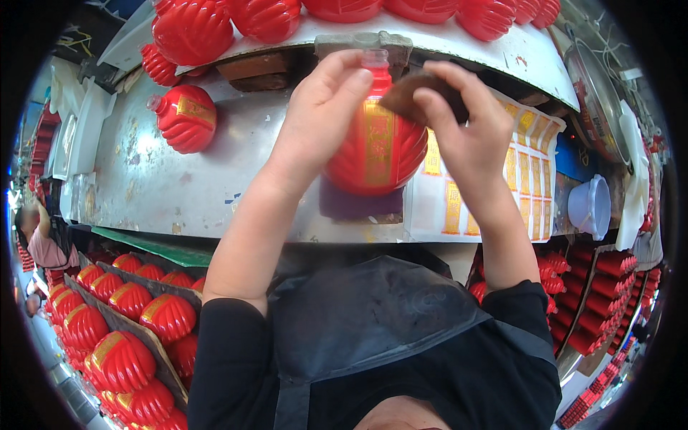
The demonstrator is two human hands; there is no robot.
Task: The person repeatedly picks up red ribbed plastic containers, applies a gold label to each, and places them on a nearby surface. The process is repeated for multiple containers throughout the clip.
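Gripping red lantern upright, left hand, right hand pressing brown pad

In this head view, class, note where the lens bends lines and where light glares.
Head view: the metal worktable edge bows near the rim, black corners vignette; soft glare streaks the red lantern bottle held by left hand and right hand; far edges blur.

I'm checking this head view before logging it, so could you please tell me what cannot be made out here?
- Head view: the neck and top of the red ribbed bottle are covered by the left hand.
- The brown pad is largely wrapped by the right hand, so its shape is unclear.
- The gold label sheet is partly behind the right forearm.
- The red bottles along the top edge are cut off by the frame.
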